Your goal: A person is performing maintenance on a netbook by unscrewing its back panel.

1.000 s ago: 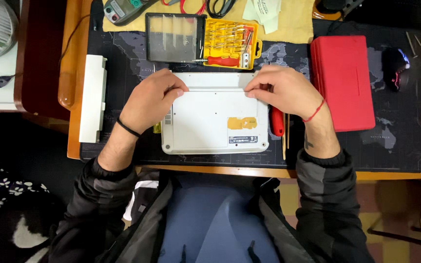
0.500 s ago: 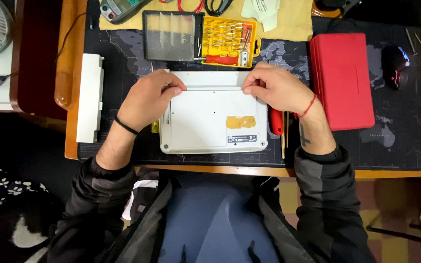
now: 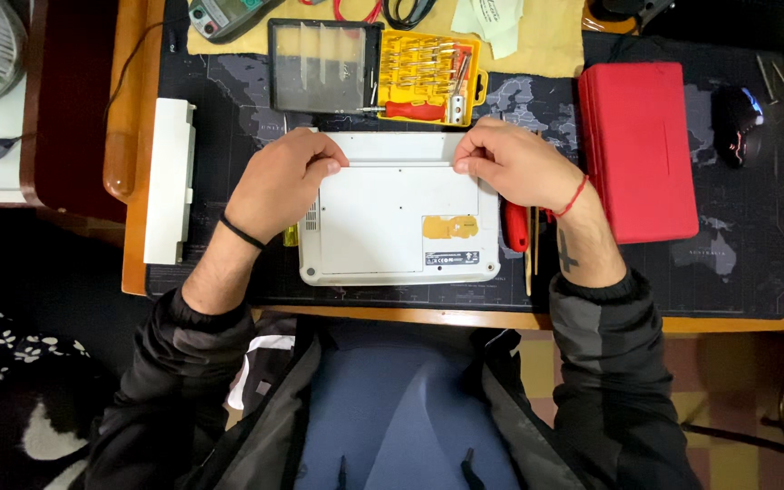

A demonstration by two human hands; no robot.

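Observation:
A small white laptop [image 3: 383, 222] lies upside down on the dark desk mat [image 3: 737, 263], with a yellow sticker and a dark label on its underside. My left hand [image 3: 279, 181] rests on its far left part, fingers curled and pressing at a seam near the back edge. My right hand [image 3: 514, 163] does the same at the far right part. Neither hand holds a tool. A red-handled screwdriver [image 3: 516, 227] lies just right of the laptop, partly under my right wrist.
Behind the laptop stand an open yellow screwdriver bit case [image 3: 428, 68] and its dark lid [image 3: 324, 65]. A red case [image 3: 639, 150] lies at the right, a black mouse [image 3: 737, 122] beyond it. A white oblong part [image 3: 170, 181] lies at the left edge.
Both hands stay pressed at the laptop's back edge; they have barely shifted. The view has moved slightly.

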